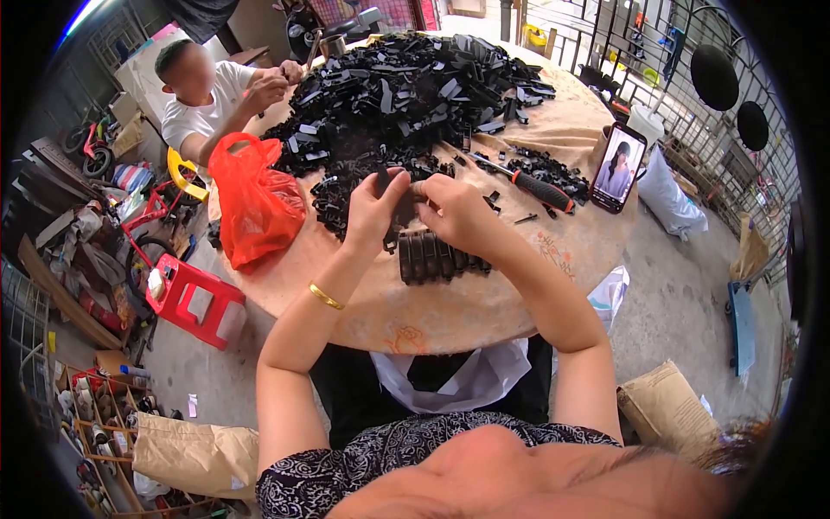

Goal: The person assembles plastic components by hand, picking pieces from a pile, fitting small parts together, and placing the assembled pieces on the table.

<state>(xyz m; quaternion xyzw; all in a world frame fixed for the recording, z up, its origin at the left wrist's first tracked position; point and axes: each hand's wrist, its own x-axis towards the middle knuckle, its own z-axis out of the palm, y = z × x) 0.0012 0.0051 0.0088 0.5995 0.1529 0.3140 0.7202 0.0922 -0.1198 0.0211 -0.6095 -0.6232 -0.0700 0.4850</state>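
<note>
Two bare hands meet over the near half of the table (354, 327), w/ a dark plastic piece (403, 211) b/w them. L hand (373, 209) pinches it, thumb vs. fingers; R hand (456, 210) is curled in at its other side, can't tell if its fingertips grip it too. Held up there prob. for a clear view. Just below: a row of black clips (425, 258), side by side, maybe lined up to keep them together. Screwdriver (543, 192) lies to the right, handle toward the near side, prob. for quick reach. Beyond: big heap of black parts (406, 95). Phone (619, 168) stands tilted, screen facing in, presumably for viewing. Containers: red plastic bag (256, 212) on table's left, contents hidden; white sack (673, 197) off to the right, bulging, contents n/a.
</note>
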